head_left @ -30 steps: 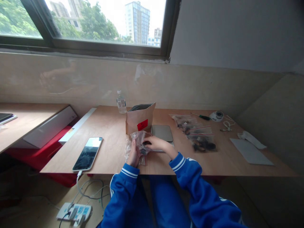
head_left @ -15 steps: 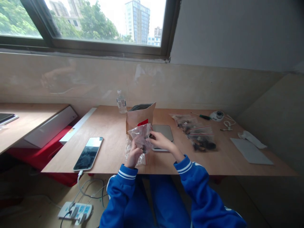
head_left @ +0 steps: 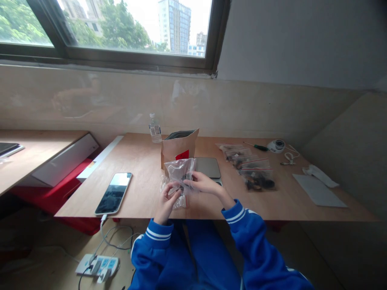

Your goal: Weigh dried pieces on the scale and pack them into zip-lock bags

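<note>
Both hands hold up a clear plastic zip bag (head_left: 181, 169) a little above the wooden table (head_left: 142, 169). My left hand (head_left: 168, 196) pinches its lower left part. My right hand (head_left: 202, 183) grips its right side. More clear bags (head_left: 173, 201) lie on the table under my hands. Just behind stands an open brown paper pouch (head_left: 178, 149) with a red label, and beside it a small grey scale (head_left: 208, 167).
A phone (head_left: 114, 192) on a cable lies at the left. A water bottle (head_left: 155, 129) stands at the back. Several filled zip bags (head_left: 250, 167) lie to the right, with a screwdriver (head_left: 256, 147), a round white device (head_left: 277, 146) and a grey sheet (head_left: 319, 191). A power strip (head_left: 98, 266) is on the floor.
The bag was low on the table between my hands a second ago. Both hands have lifted it and now hold it upright in front of the pouch.
</note>
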Tool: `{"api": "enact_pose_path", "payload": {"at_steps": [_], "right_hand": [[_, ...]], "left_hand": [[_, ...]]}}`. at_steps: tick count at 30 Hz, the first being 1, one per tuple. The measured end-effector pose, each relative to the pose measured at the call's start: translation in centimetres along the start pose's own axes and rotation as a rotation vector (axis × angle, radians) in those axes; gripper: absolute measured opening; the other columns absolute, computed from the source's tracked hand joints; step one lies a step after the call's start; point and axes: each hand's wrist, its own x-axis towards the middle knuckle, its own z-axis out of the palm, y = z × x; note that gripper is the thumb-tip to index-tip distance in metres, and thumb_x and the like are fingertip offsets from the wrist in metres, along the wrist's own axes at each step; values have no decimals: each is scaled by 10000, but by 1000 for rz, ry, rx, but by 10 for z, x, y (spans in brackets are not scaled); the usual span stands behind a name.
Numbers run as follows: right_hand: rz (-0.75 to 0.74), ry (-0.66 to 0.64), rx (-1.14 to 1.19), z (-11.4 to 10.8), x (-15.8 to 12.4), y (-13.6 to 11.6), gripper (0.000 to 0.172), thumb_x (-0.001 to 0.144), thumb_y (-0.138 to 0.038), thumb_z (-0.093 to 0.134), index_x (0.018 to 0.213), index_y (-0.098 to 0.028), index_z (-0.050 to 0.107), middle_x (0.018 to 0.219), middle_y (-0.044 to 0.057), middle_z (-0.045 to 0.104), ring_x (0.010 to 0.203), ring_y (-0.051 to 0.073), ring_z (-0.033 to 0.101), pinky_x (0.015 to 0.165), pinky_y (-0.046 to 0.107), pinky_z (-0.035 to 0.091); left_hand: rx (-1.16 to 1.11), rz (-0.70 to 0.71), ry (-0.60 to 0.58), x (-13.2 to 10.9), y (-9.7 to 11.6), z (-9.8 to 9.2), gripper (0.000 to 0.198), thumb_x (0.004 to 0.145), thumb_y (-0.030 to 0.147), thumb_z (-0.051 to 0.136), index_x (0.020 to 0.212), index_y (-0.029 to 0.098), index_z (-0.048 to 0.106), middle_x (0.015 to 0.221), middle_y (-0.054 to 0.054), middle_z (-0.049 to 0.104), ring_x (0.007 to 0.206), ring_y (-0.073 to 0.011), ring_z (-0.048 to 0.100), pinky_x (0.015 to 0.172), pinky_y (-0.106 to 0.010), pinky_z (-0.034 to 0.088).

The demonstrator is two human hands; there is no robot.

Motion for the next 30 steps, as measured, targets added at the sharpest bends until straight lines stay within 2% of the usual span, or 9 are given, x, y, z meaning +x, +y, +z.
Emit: {"api": "enact_pose_path", "payload": {"at_steps": [6,9,13,18,23,27,30], "right_hand": [[41,111,-42,14,3,2,317,873,-407,517,1047,-148,577,1021,85,637,921,222,583,837,353,445],[84,136,-82,20,6,5,336,900,-417,462,1070,-144,559,1055,101,626,981,235,567,898,378,420],[66,88,-35,25,11,11,384,888,-487,473,1026,-138,555,987,84,630,919,214,577,870,361,430],[66,174,14,27,14,21,388,849,-518,528,966,-150,566,943,65,635,889,202,579,815,339,450],[102,244,209,22,15,26,439,806,-535,589,1051,-171,569,1017,75,646,943,208,600,837,341,459],[143,261,317,19,13,26,452,768,-557,627,1020,-186,578,976,65,656,871,192,621,788,334,486],[132,306,370,20,13,27,447,753,-560,642,1008,-199,579,985,66,657,883,201,627,800,348,496]], "left_hand": [[90,5,134,-1,0,5,378,604,357,790,893,152,659,822,-40,700,814,-207,685,772,-333,547],[100,8,191,-1,-3,8,371,610,360,785,894,151,669,821,-56,722,819,-211,686,776,-339,550],[99,7,248,0,-5,10,381,595,350,793,891,139,679,825,-74,733,829,-226,691,821,-369,542],[14,-7,201,1,-3,15,441,597,322,799,978,135,680,990,-109,727,976,-255,670,925,-403,504],[-55,-34,175,3,-1,22,467,608,314,803,1025,141,685,1128,-126,690,1129,-289,599,1010,-428,441],[-77,-56,159,5,1,22,472,622,333,794,1044,149,691,1129,-115,690,1138,-287,590,1006,-426,437],[-71,-85,156,7,2,21,477,609,345,800,1033,152,699,1057,-103,714,1070,-271,624,953,-404,472]]}}
